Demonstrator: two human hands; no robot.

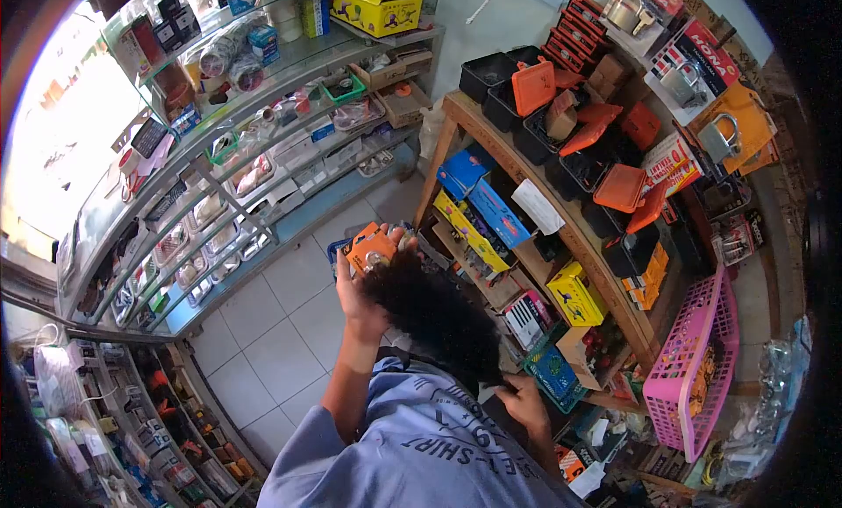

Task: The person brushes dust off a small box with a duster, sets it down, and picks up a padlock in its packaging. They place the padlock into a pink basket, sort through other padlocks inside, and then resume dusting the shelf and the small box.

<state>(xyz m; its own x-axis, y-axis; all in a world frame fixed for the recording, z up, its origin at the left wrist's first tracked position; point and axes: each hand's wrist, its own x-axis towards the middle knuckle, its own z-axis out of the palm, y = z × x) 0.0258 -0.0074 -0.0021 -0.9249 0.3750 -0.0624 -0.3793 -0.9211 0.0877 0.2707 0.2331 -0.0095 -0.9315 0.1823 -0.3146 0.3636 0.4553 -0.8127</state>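
My left hand [361,302] is closed around an orange carded pack [368,248] with a small silvery item on its front; I cannot make out what that item is. Across the middle of the view lies a fluffy black feather duster [434,306], its tip against the pack and the left fingers. At its lower end my right hand [524,401] grips it, the handle mostly hidden by the fingers.
Left stands a glass display case [237,192] with metal rails and trays of small parts. A wooden shelf [561,214] at right bears black bins with orange lids [533,87]. Carded padlocks [680,78] hang above a pink basket [693,368]. Lower left are more stocked shelves [149,420].
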